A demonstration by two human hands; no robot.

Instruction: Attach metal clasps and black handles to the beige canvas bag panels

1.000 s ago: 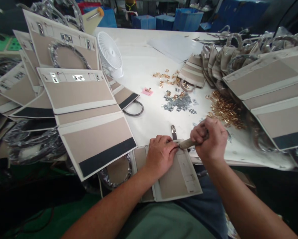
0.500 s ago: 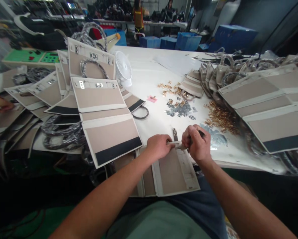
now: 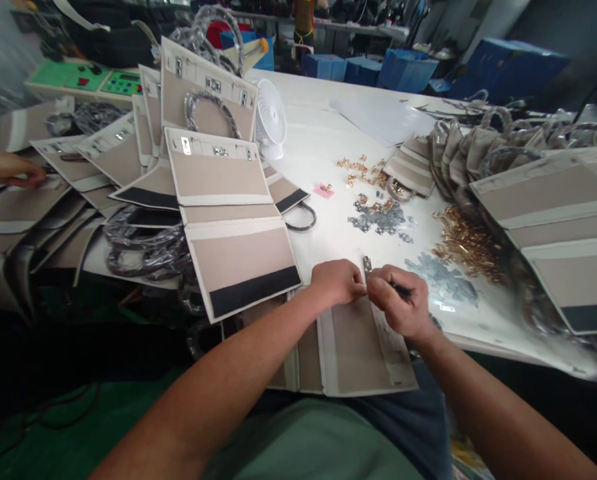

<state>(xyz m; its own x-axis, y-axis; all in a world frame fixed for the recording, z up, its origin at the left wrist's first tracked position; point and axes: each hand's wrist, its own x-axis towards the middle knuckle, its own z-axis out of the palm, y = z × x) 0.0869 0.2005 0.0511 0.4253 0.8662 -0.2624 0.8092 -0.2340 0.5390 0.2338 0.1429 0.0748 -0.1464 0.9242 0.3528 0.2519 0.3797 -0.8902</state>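
A beige bag panel (image 3: 351, 350) with pale binding rests across my lap against the table's front edge. At its upper edge, my left hand (image 3: 339, 280) is closed, pinching the border between thumb and fingers. Close beside it, my right hand (image 3: 401, 300) is wrapped around a small tool with a dark handle (image 3: 401, 291); its working end is hidden by the fingers. Just beyond the fingertips, a narrow strip with holes (image 3: 367, 265) sticks out over the white table. Pale reinforcement with slots (image 3: 391, 350) runs along the panel's right side.
Panels with wrapped handles (image 3: 236, 220) pile up at left, where another person's hand (image 3: 16, 170) touches them. Flat metal plates (image 3: 378, 218), gold fittings (image 3: 468, 243) and a white fan (image 3: 271, 120) lie or stand on the table (image 3: 308, 167). More panels (image 3: 568, 220) are stacked at right.
My right hand has come closer to my left at the panel's edge, and its fingers have turned downward. The whole view has shifted, with the table's things appearing farther right.
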